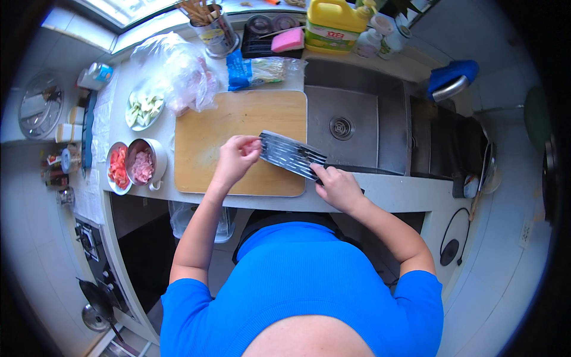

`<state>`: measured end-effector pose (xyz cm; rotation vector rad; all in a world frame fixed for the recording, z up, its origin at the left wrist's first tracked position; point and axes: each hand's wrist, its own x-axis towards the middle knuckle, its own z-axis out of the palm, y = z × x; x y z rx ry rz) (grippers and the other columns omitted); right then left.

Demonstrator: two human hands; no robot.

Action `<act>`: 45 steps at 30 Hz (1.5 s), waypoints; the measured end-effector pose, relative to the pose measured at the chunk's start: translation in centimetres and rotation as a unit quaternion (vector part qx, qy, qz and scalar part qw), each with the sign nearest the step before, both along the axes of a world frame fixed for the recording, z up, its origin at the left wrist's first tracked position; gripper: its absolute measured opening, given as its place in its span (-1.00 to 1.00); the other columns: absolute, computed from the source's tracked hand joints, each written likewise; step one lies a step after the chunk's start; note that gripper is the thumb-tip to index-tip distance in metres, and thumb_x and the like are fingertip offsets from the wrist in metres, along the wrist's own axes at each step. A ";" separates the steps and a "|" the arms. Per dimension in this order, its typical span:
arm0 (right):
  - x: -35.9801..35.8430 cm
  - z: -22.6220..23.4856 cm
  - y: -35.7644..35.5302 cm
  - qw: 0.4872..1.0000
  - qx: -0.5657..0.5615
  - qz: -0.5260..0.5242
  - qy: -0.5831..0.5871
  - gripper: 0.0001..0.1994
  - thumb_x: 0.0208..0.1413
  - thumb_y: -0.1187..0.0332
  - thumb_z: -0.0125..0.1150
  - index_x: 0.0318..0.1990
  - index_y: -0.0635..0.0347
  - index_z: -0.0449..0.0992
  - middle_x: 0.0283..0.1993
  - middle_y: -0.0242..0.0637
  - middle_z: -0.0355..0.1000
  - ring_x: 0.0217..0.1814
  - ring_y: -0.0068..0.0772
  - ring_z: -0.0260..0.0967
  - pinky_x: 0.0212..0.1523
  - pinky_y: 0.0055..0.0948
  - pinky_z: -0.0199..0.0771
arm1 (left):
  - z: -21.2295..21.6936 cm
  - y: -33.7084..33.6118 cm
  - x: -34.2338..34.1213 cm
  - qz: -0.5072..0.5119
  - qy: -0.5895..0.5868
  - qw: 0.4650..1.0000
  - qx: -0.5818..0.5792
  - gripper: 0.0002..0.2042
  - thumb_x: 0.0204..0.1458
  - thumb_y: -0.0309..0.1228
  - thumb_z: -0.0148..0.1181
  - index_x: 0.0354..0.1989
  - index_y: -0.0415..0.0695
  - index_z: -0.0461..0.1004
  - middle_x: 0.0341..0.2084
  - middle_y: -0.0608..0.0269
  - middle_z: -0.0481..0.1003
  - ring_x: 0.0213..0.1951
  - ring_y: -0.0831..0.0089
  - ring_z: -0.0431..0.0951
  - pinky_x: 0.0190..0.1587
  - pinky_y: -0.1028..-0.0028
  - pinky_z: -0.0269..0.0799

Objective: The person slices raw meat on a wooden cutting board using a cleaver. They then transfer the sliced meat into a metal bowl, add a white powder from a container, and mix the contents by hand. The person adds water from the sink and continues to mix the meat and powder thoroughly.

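Observation:
My right hand (339,186) grips the handle of a wide-bladed kitchen knife (286,153), whose dark blade bears pale streaks. The blade hangs tilted over the right part of a wooden cutting board (238,131) and reaches past its edge toward the sink. At the far left end of the blade, the fingertips of my left hand (239,156) are pinched together. Whether they grip the blade or only touch it, or hold a small scrap, I cannot make out. A few tiny crumbs lie on the board.
Left of the board stand a cup of chopped pink meat (143,168), a plate of red pieces (118,169) and a bowl of pale green slices (144,111). Behind are a clear plastic bag (175,68) and a blue packet (262,71). A steel sink (357,143) adjoins at right.

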<state>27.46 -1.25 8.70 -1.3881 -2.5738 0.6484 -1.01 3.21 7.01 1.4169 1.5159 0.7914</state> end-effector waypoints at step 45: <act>-28.2 6.7 11.5 0.888 -0.375 0.142 0.224 -0.69 0.10 0.29 0.19 -0.04 0.20 0.41 -0.49 -0.25 0.40 -0.53 -0.44 0.37 -0.49 -0.46 0.38 | 0.7 -8.7 -33.6 0.430 -0.404 0.807 -0.003 -0.73 0.14 -0.43 0.11 -0.01 -0.26 0.44 -0.15 0.24 0.53 -0.19 0.52 0.54 -0.16 0.48 0.50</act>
